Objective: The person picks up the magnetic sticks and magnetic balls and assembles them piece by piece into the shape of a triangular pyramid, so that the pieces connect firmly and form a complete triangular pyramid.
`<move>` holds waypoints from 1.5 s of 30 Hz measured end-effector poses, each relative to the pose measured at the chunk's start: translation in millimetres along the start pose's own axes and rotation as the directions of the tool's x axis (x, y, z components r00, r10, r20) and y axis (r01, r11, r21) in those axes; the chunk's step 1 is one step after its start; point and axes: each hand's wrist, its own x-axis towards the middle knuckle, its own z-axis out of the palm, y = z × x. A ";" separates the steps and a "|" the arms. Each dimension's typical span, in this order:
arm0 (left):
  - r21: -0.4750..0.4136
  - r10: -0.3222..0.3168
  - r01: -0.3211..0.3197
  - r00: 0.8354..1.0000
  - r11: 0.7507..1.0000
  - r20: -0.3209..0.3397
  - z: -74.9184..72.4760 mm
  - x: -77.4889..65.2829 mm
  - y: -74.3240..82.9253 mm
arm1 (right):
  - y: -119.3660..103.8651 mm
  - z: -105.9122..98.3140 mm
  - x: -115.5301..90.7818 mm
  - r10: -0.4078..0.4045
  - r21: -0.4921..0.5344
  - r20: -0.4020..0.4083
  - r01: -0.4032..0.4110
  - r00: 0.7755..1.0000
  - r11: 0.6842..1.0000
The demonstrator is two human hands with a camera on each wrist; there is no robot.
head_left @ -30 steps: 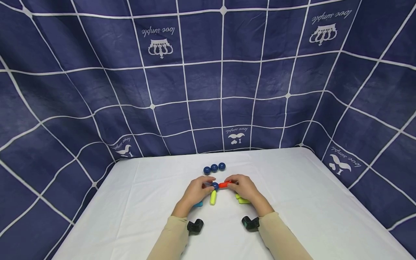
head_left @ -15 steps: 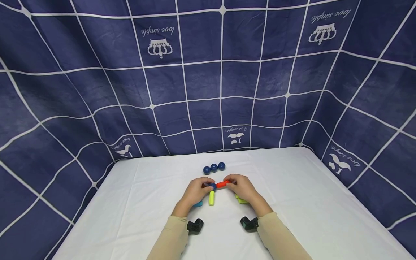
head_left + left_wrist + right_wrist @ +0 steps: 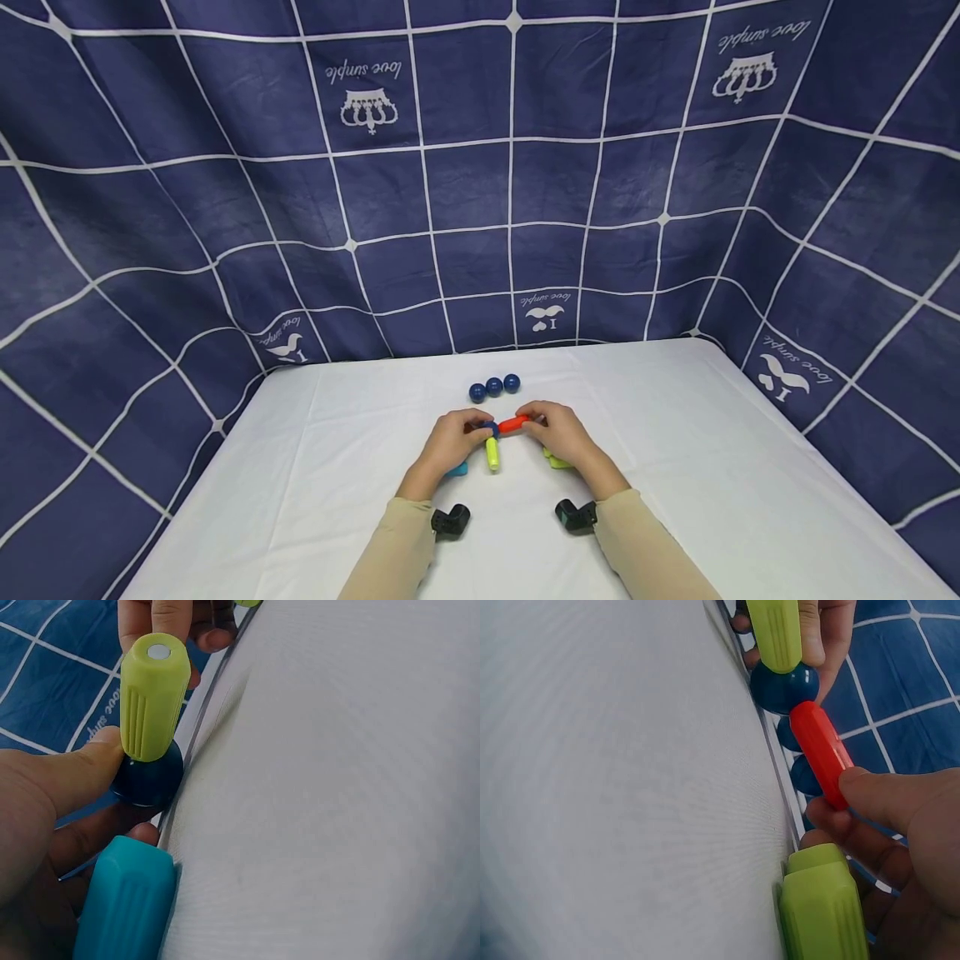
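Observation:
My left hand (image 3: 450, 439) pinches a dark blue ball (image 3: 782, 688) between thumb and fingers. A yellow-green ribbed rod (image 3: 154, 705) meets the ball at one end and points back toward me; its free end carries a silvery disc. From the ball's right side runs a red rod (image 3: 821, 746), its other end pinched by the thumb and fingers of my right hand (image 3: 561, 433). Ball and both rods form one joined piece. Beside the left hand lies a blue rod (image 3: 127, 896). Close by the right hand are yellow-green rods (image 3: 821, 904), partly hidden beneath it in the head view.
Three dark blue balls (image 3: 494, 387) stand in a row behind my hands on the white-covered table (image 3: 337, 500). A dark blue curtain (image 3: 465, 192) with white grid lines surrounds the back and sides. Each wrist wears a black camera (image 3: 451, 522).
The ball and red rod have shifted slightly left with my hands. The yellow-green rod's near end swung a little left, then back to the right. Both hands keep their holds.

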 end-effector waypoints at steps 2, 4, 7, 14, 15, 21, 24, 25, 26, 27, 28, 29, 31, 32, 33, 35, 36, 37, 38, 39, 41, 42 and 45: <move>-0.003 -0.002 0.002 1.000 1.000 -0.005 -0.8 -0.1 -0.9 | 0.1 0.7 1.1 -0.011 0.002 -0.001 0.011 1.000 1.000; -0.006 -0.006 0.006 1.000 1.000 -0.010 -1.5 -0.3 -1.8 | -0.2 0.8 1.8 -0.019 0.005 0.001 0.019 1.000 1.000; -0.015 -0.010 0.010 1.000 1.000 -0.015 -1.8 -0.7 -3.1 | -0.3 0.4 2.6 -0.019 0.018 0.008 0.019 1.000 1.000; -0.039 -0.028 0.028 1.000 0.999 -0.013 -0.6 -1.1 -3.6 | 0.9 -5.7 5.1 0.029 0.075 -0.004 -0.028 1.000 0.997; -0.040 -0.031 0.030 0.999 0.999 -0.013 -0.4 -1.2 -3.4 | 1.3 -7.2 7.0 0.036 0.078 -0.006 -0.035 0.999 0.996; -0.030 -0.048 0.047 0.999 0.998 -0.025 2.3 -0.7 -2.0 | 3.7 -19.4 32.0 0.087 0.110 -0.009 -0.086 0.996 0.990; -0.024 -0.050 0.049 0.998 0.999 -0.036 3.1 -0.6 -2.2 | 4.4 -23.4 47.9 0.118 0.117 0.006 -0.118 0.993 0.986; -0.025 -0.050 0.049 0.998 0.998 -0.038 3.2 -0.6 -2.4 | 4.8 -23.7 52.8 0.127 0.119 0.012 -0.127 0.992 0.985; -0.027 -0.047 0.046 0.998 0.999 -0.041 3.2 -0.4 -2.7 | 5.1 -23.5 57.2 0.134 0.124 0.021 -0.135 0.991 0.983; -0.028 -0.045 0.044 0.998 0.999 -0.043 3.1 -0.4 -2.9 | 5.6 -22.8 61.2 0.148 0.133 0.034 -0.151 0.988 0.980; -0.027 -0.046 0.045 0.998 0.999 -0.043 2.9 -0.4 -3.1 | 6.0 -21.5 64.8 0.156 0.146 0.045 -0.161 0.987 0.976; -0.029 -0.049 0.048 0.998 0.998 -0.043 2.5 -0.3 -3.2 | 6.5 -19.7 68.0 0.160 0.159 0.054 -0.167 0.986 0.973; -0.037 -0.052 0.051 0.998 0.998 -0.044 1.5 0.0 -2.7 | 7.2 -16.3 72.6 0.163 0.185 0.068 -0.173 0.984 0.967; -0.038 -0.053 0.051 0.998 0.998 -0.045 1.0 0.2 -2.4 | 7.4 -14.6 74.3 0.160 0.197 0.072 -0.171 0.984 0.965; -0.040 -0.057 0.055 0.997 0.998 -0.046 0.5 0.3 -2.0 | 7.4 -13.0 75.8 0.157 0.204 0.075 -0.170 0.985 0.964; -0.043 -0.057 0.055 0.997 0.998 -0.048 -0.3 0.9 -1.7 | 7.2 -10.3 78.2 0.147 0.198 0.073 -0.159 0.986 0.967; -0.044 -0.054 0.052 0.997 0.998 -0.049 -0.6 1.1 -1.6 | 6.9 -9.1 79.2 0.146 0.190 0.074 -0.158 0.987 0.969; -0.044 -0.053 0.051 0.997 0.998 -0.050 -0.7 1.1 -1.6 | 6.9 -7.9 80.0 0.137 0.173 0.074 -0.148 0.988 0.974; -0.043 -0.052 0.050 0.997 0.998 -0.050 -0.7 1.1 -1.6 | 6.9 -6.6 80.7 0.133 0.157 0.078 -0.144 0.988 0.977; -0.043 -0.051 0.049 0.997 0.998 -0.049 -0.6 1.2 -1.7 | 6.5 -5.7 81.0 0.132 0.144 0.084 -0.143 0.988 0.979; -0.039 -0.051 0.050 0.997 0.998 -0.049 0.0 1.2 -1.8 | 6.2 -4.5 80.7 0.128 0.113 0.088 -0.138 0.988 0.984; -0.040 -0.052 0.050 0.997 0.998 -0.050 0.4 1.2 -1.9 | 5.8 -4.2 80.3 0.128 0.102 0.088 -0.136 0.988 0.985; -0.033 -0.047 0.045 0.997 0.998 -0.055 1.1 1.7 -2.5 | 4.2 -3.6 78.9 0.116 0.076 0.066 -0.121 0.991 0.990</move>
